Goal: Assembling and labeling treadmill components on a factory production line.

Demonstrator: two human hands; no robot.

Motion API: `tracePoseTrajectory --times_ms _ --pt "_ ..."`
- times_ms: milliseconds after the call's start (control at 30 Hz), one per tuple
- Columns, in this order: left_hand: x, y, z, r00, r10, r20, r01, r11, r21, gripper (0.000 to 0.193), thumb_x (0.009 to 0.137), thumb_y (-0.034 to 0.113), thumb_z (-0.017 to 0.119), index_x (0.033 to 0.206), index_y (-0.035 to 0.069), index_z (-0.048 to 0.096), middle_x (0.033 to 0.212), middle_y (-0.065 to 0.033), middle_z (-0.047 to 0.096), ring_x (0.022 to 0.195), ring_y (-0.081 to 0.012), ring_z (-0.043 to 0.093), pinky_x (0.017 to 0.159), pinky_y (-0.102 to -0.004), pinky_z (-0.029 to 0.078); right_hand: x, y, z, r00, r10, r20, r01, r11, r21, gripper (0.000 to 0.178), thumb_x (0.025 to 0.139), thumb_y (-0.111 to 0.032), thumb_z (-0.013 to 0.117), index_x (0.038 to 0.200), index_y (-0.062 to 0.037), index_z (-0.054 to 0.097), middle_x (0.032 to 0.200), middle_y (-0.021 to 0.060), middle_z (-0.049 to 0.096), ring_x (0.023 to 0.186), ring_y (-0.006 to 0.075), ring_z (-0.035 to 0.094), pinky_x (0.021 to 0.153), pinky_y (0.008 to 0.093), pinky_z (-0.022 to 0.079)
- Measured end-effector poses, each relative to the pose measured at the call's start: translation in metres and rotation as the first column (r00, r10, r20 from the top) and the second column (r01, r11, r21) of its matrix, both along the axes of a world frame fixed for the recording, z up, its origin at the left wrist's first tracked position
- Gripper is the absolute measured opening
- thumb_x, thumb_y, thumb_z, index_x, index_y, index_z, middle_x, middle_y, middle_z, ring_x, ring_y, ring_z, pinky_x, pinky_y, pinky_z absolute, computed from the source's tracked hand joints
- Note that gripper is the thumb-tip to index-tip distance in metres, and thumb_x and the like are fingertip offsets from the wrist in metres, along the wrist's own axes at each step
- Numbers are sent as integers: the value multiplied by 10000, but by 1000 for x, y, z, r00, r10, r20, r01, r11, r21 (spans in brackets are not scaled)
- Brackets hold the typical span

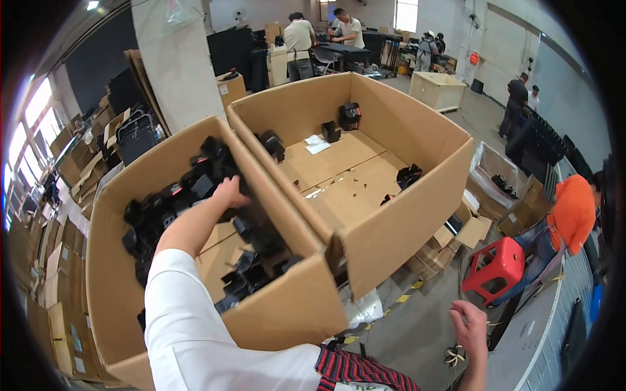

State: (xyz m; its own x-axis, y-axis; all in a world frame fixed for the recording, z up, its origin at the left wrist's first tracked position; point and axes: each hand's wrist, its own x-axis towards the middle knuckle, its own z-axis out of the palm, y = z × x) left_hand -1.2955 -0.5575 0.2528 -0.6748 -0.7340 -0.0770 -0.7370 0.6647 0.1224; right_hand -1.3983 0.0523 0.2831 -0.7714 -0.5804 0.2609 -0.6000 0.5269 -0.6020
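My left hand (229,193) reaches down into the left cardboard box (300,306), among black plastic parts (189,184) piled there. Its fingers are blurred and partly hidden, and a dark smeared shape lies just below them. Whether they grip a part I cannot tell. More black parts (251,270) lie loose on the near side of this box. My right hand (471,326) hangs at the lower right, away from both boxes, with its fingers loosely bent and nothing in them. In the right cardboard box (404,234), a few black parts (350,116) sit along the walls.
A red plastic stool (493,268) stands to the right, beside a person in orange (574,212). Flattened cartons (59,293) are stacked at the left. A white pillar (176,65) rises behind the boxes. Several people work at tables farther back.
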Motion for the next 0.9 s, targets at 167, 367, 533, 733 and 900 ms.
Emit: tracePoseTrajectory --times_ms 167,367,533,733,900 --pt "64 -191 -168 957 -257 -134 270 959 84 656 672 535 584 1244 272 401 1291 -129 333 1118 -366 361 863 -478 373 -107 -2 48 1000 12 29 -9 997 -82 136 723 -39 594 838 31 578 712 86 583 649 151 549 619 267 441" --pt "39 5 -75 918 -30 -395 189 909 371 546 719 424 579 1186 172 449 1182 -124 456 1059 -336 432 843 -410 402 -240 -135 131 828 439 -349 -461 887 23 116 743 15 553 857 31 565 746 120 593 668 206 582 614 263 442" --pt "48 93 39 998 -62 -33 53 972 -229 513 659 306 664 1078 62 498 1021 -149 550 979 -322 501 820 -364 420 -340 -305 130 548 836 3 -764 499 409 171 724 -105 589 849 11 577 769 128 604 678 247 584 630 306 461" --pt "26 160 98 925 354 -139 -369 924 -102 427 590 296 703 868 21 531 853 -160 540 841 -325 524 720 -386 431 -418 -394 5 253 936 245 -512 -85 855 436 597 -293 691 958 -71 590 910 169 585 859 317 553 756 387 453" --pt "32 181 85 840 434 -325 -495 859 -132 442 557 310 760 823 9 575 916 -166 555 894 -293 528 768 -341 430 -461 -382 -70 313 867 387 -339 -279 899 341 663 -305 644 937 -103 617 908 146 604 886 305 564 757 384 454"
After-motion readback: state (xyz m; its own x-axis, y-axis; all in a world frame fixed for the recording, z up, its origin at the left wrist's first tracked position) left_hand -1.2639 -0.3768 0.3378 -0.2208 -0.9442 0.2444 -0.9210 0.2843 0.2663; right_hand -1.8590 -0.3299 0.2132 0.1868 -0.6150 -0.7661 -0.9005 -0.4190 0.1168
